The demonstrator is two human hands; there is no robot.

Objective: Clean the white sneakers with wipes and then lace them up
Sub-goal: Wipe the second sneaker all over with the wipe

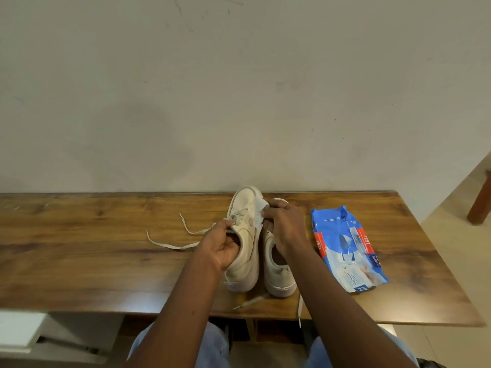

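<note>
Two white sneakers stand side by side on the wooden table, toes toward the wall. My left hand grips the left sneaker at its collar, thumb inside the opening. My right hand presses a white wipe against that sneaker's side near the lace area. The right sneaker sits on the table, partly hidden under my right wrist. A loose white lace trails left from the held sneaker. Another lace end lies near the front edge.
A blue and red pack of wipes lies flat to the right of the sneakers. A plain wall rises right behind the table. A wooden furniture leg stands on the floor at far right. A white shelf sits low left.
</note>
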